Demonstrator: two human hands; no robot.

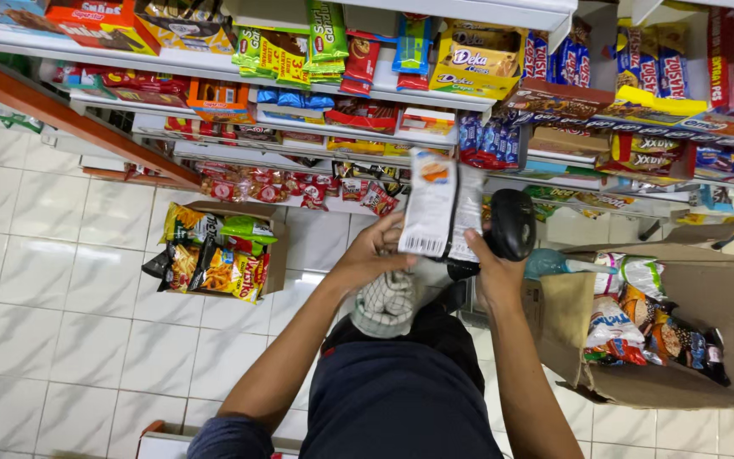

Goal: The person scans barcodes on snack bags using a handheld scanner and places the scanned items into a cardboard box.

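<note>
While the person stands over the white tiled floor [61, 314] facing the snack shelves, here's how it looks:

Left hand: the left hand [373, 252] has its fingers pinched shut on the lower edge of a flat white-and-silver foil snack packet [439, 204], holding it upright with the barcode end down.

Right hand: the right hand [496, 270] is wrapped tight around the grip of a black handheld barcode scanner [511, 223], whose head sits just beside the packet's right edge.

Packet spot: up in the air between both hands, in front of the white metal shelves [384, 89], above the person's knees.

Step, I reckon: looks like the scanning bit, packet presented and scanner close by.

Next move needs: pretty sure the scanner head has to face the barcode squarely, packet held flat and steady so the foil doesn't crinkle over the stripes.

Around: brown cardboard box of mixed snack bags [681, 340] on the right, smaller open brown carton of yellow and green chip bags [223, 251] on the left.
</note>
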